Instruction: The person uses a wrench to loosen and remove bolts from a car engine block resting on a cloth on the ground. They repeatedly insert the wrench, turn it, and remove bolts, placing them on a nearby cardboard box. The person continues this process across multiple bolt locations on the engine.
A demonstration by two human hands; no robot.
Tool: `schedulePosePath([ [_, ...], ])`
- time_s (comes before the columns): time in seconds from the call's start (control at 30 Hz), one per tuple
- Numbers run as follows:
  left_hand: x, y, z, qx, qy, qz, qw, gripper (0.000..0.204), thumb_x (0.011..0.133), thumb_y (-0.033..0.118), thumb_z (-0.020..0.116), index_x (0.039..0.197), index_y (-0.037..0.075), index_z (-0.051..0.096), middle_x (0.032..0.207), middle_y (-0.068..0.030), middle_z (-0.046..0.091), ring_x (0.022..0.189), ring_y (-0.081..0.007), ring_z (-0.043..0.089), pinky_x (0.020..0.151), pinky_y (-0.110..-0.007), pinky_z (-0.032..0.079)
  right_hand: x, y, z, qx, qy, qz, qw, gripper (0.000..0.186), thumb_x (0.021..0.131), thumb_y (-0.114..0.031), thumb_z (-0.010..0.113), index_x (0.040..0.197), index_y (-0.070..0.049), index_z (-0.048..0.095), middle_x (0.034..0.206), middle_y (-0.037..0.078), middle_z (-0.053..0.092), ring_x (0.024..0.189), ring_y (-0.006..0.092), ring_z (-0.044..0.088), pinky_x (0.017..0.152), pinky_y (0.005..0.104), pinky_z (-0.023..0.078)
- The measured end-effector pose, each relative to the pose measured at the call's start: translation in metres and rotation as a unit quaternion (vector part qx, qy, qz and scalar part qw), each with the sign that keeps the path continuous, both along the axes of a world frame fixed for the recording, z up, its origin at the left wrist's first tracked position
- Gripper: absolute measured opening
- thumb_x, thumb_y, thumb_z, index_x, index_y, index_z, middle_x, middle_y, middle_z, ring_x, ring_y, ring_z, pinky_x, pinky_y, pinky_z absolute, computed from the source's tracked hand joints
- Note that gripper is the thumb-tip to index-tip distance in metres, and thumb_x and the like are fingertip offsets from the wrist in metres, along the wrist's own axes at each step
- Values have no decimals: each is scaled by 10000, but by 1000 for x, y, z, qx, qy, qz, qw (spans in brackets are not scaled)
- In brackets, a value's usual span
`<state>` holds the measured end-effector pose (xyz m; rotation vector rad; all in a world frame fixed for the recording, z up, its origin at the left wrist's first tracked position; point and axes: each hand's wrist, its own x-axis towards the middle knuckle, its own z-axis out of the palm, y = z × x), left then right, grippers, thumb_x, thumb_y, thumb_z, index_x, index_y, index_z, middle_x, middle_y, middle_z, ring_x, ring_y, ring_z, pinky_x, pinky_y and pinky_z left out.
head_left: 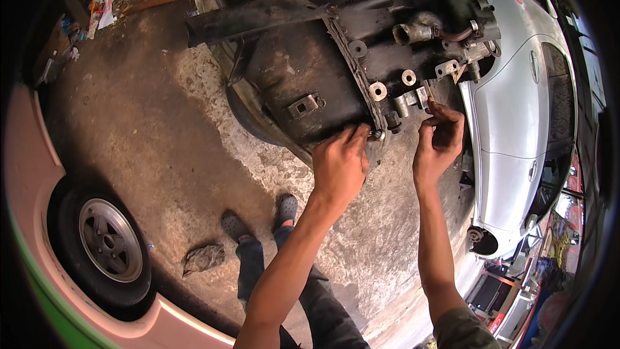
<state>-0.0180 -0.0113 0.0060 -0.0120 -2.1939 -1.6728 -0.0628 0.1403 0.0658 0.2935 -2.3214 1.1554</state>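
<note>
A large dark, greasy engine assembly fills the upper middle, with a flanged seam, several washer-like round fittings, a pipe stub and a small bracket. My left hand is at the lower end of the seam, fingers pressed together by a bolt head; whatever they grip is hidden. To its right, my right hand is closed just below a metal fitting, its fingertips at a thin piece too small to name.
A silver car stands along the right, with assorted items behind it. A pink vehicle body with a wheel is at the left. My feet in clogs are on stained concrete, near a dark lump. Litter lies upper left.
</note>
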Motion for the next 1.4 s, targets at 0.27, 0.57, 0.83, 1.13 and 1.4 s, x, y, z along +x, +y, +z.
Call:
schedulePosePath([
  [0.27,8,4,1,184,-147,-69,969,248,1005,149,534,891,-35,656,735,-186,652,671,-316,654,602,-398,484,-4,13,13,87,-19,22,996,320,762,133,552,1065,32,577,1118,142,681,810,121,620,799,269,494],
  [0.57,-1,7,1,282,-163,-74,943,305,1014,187,531,801,-11,625,617,-74,559,544,-150,516,532,-319,392,-1,12,16,93,-28,28,995,332,754,128,541,1069,30,577,1127,143,677,785,122,605,800,269,495],
  [0.83,-9,-6,13,77,-47,-41,995,115,853,-62,557,943,-80,625,752,-201,670,690,-361,680,616,-411,518,0,11,15,88,-19,37,995,345,745,128,530,1074,32,570,1135,152,674,780,124,608,774,262,497],
  [1.13,-2,4,15,-10,-90,-25,996,334,794,-142,528,1124,-116,573,838,-217,700,792,-326,723,682,-400,563,0,9,16,98,-25,25,995,343,741,121,538,1071,34,572,1141,154,675,794,129,618,759,259,497],
  [1.4,4,2,4,54,-163,-56,984,116,920,25,578,944,-74,632,779,-179,699,699,-311,706,615,-398,523,2,6,21,135,-23,-4,991,341,723,109,545,1053,33,581,1113,135,698,736,125,614,786,270,504],
])
